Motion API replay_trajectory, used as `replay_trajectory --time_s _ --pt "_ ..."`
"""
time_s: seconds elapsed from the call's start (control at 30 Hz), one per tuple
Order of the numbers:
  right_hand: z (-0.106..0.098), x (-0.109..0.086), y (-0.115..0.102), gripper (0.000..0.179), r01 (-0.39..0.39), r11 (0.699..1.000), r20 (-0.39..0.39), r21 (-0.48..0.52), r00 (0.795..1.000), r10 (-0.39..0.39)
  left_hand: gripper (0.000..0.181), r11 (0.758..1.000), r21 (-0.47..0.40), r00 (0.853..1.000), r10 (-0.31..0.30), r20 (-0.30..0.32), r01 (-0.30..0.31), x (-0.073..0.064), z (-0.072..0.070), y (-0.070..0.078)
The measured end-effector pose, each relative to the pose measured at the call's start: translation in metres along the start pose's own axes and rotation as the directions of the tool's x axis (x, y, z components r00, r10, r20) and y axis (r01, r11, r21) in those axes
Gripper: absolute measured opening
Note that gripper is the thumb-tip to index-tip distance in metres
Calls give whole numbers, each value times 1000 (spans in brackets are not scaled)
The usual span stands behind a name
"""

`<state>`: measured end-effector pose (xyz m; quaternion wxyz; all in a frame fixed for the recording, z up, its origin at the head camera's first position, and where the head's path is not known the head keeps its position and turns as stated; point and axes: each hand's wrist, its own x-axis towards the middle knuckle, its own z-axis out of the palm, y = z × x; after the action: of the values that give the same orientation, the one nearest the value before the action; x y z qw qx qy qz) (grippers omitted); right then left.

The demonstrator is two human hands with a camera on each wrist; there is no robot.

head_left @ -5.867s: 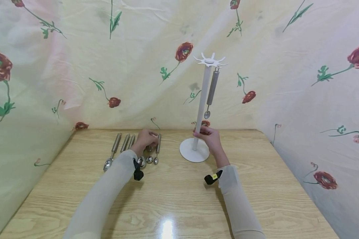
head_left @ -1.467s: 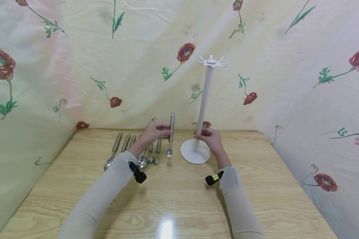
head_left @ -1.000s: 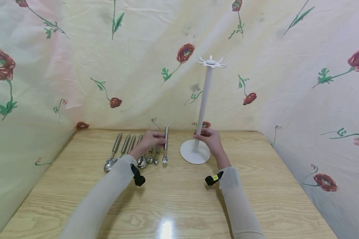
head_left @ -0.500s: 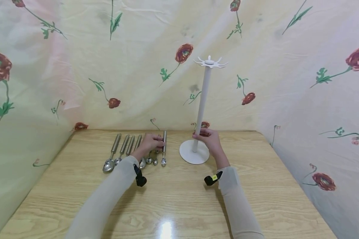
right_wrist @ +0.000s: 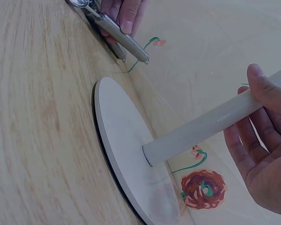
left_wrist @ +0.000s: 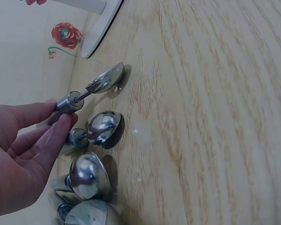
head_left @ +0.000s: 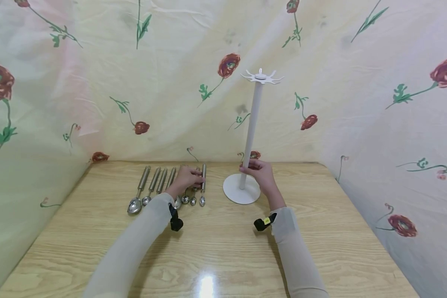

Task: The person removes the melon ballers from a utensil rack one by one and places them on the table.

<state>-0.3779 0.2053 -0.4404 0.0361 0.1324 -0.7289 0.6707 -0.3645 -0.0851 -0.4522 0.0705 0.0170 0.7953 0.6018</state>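
My left hand (head_left: 186, 177) pinches the steel handle of a melon baller (left_wrist: 105, 79) between thumb and fingers, at the right end of a row of similar scoops. Its narrow oval bowl is down at the tabletop, beside a neighbouring scoop (left_wrist: 103, 127) with a rounder bowl. Part of the row is hidden behind the left hand and sleeve in the head view. My right hand (head_left: 261, 174) holds the white pole (right_wrist: 201, 124) of an upright stand low down, thumb on one side and fingers on the other. Nothing hangs from the stand's hook ring (head_left: 260, 77).
The stand's round white base (head_left: 232, 192) rests on the wooden table (head_left: 223, 240), right of the row. Larger scoops (head_left: 135, 205) lie at the row's left end. A flowered cloth (head_left: 193, 103) rises behind the table and along both sides.
The melon baller that hung from the stand is off it. My left hand has brought it left and down to the end of the row. My right hand stays on the pole.
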Motion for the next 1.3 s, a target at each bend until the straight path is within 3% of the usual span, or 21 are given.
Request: replay_trajectory --time_s 0.3,0.53,0.7,0.87,1.1,1.3 --pt "2 1 0 45 -7 1000 0 -7 1000 7 39 990 138 999 -9 -47 15 2 5 4" --pt "3 0 -1 41 -7 1000 0 -3 1000 7 36 951 308 995 21 -101 11 4 7 4" --pt "3 1 -1 43 -4 1000 1 -3 1000 4 34 940 340 994 38 -107 0 7 7 3" --pt "2 1 1 47 -4 1000 -1 -3 1000 4 28 951 309 993 50 -107 -15 6 7 4" --pt "0 0 2 49 -5 1000 2 -15 1000 5 30 987 157 996 29 -90 -14 -2 5 8" --pt "-3 0 2 49 -19 1000 7 -13 1000 19 32 990 134 996 52 -77 -42 -2 2 7"
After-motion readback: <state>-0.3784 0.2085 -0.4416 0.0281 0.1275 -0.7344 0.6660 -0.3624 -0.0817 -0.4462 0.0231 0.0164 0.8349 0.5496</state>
